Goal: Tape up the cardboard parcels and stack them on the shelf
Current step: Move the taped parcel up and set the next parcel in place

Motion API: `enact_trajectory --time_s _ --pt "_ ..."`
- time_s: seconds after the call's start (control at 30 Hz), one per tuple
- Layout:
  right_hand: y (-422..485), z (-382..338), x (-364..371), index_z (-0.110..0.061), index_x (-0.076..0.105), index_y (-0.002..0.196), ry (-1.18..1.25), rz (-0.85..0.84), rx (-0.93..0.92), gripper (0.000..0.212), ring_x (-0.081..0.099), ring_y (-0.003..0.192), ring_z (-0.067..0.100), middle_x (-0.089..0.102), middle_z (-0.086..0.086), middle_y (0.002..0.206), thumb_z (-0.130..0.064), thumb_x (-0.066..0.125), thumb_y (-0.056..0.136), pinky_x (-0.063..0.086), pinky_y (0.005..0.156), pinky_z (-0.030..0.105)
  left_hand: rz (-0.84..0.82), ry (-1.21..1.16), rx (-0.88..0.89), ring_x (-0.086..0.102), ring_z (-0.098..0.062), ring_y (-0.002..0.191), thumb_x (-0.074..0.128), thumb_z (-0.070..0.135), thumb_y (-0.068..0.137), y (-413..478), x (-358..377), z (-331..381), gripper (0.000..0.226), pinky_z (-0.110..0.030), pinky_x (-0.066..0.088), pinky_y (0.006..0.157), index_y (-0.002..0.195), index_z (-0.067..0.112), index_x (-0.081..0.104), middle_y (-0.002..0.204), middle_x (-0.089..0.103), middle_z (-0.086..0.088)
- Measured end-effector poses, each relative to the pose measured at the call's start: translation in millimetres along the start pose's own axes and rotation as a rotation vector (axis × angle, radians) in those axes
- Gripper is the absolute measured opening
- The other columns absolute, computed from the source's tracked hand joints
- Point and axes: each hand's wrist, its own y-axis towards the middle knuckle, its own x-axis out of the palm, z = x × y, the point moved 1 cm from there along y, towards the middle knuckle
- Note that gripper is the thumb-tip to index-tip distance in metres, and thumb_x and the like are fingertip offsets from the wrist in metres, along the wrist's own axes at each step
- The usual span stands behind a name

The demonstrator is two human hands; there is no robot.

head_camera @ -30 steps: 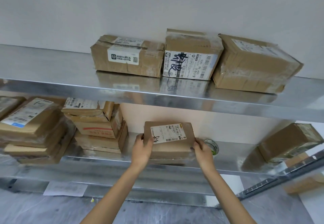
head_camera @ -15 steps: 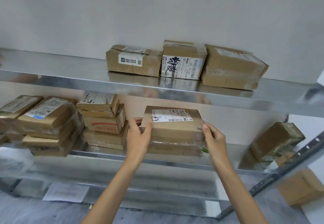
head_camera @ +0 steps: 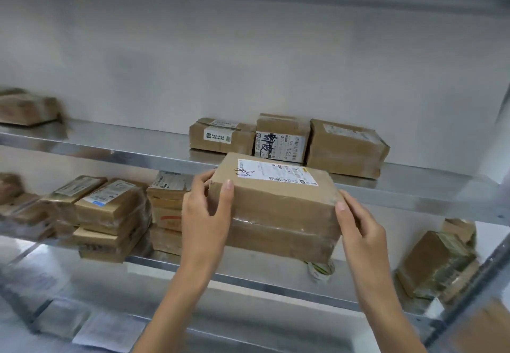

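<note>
a cardboard parcel (head_camera: 278, 209) sits at the centre of the frame, clear of the lower shelf (head_camera: 248, 278), with both hands clamped on it. the left hand (head_camera: 205, 214) grips its left end – thumb on the front face, fingers wrapped behind the corner. the right hand (head_camera: 358, 228) presses against its right end, thumb tip on the front edge. a white shipping label (head_camera: 276, 173) with black scribble lies on the parcel's top face, and clear tape bands the front.

behind it, on the upper shelf (head_camera: 138, 153), 3 taped parcels (head_camera: 287, 142) stand side by side against the wall, right of centre. another parcel (head_camera: 27, 109), blurred, sits at the far left of that shelf.

on the lower shelf, stacks of parcels (head_camera: 110, 214) fill the left of the frame; a lone parcel (head_camera: 438, 261) lies tilted at the lower right. a tape roll (head_camera: 320, 268) shows just under the held parcel's right corner.
</note>
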Motion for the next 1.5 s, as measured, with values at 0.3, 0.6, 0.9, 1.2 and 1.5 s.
enact_trajectory --time_s 0.3,0.6,0.9,1.2,1.5 --pt "61.6 -63.4 57.7 -0.027 0.048 0.137 0.071 -0.051 -0.21 0.041 0.05 0.099 -0.019 0.056 -0.016 0.121 -0.029 0.051 0.096 0.038 0.073 -0.005 0.168 0.027 0.187 0.049 0.001 0.088 0.04 0.046 0.099 105.9 -34.4 43.1 0.028 -0.01 0.035 0.067 0.119 0.029 0.048 0.097 0.053 0.013" --pt "174.3 -105.1 159.9 -0.023 0.046 0.135 -0.147 -0.153 -0.369 0.037 0.054 0.089 -0.002 0.056 -0.009 0.109 -0.025 0.049 0.098 0.05 0.078 0.015 0.135 0.112 0.165 0.048 -0.013 0.087 0.036 0.04 0.102 251.5 -62.8 31.7 0.03 -0.019 0.035 0.069 0.114 0.016 0.049 0.094 0.054 0.004" --pt "209.7 -67.7 198.5 -0.014 0.045 0.138 -0.322 -0.127 -0.381 0.039 0.054 0.079 0.008 0.062 0.002 0.114 -0.021 0.046 0.099 0.041 0.072 0.013 -0.042 0.04 0.059 0.047 -0.012 0.106 0.035 0.037 0.103 293.6 -45.0 -38.1 0.039 -0.023 0.034 0.087 0.132 0.014 0.048 0.119 0.051 0.003" --pt "206.3 -42.5 187.3 -0.018 0.047 0.137 -0.52 -0.061 -0.483 0.039 0.052 0.116 0.022 0.06 0.006 0.123 -0.027 0.044 0.099 0.043 0.1 0.036 -0.111 0.013 0.17 0.053 -0.006 0.105 0.034 0.039 0.103 287.4 -40.7 -62.3 0.039 -0.006 0.037 0.078 0.13 0.016 0.05 0.119 0.058 0.007" --pt "204.4 -34.5 181.0 -0.021 0.044 0.139 -0.58 -0.005 -0.521 0.04 0.049 0.115 0.025 0.06 0.007 0.119 -0.028 0.041 0.1 0.041 0.097 0.038 -0.206 -0.025 0.206 0.049 0.01 0.109 0.037 0.027 0.104 281.3 -43.1 -78.9 0.035 0.004 0.034 0.083 0.137 0.021 0.045 0.127 0.055 0.01"
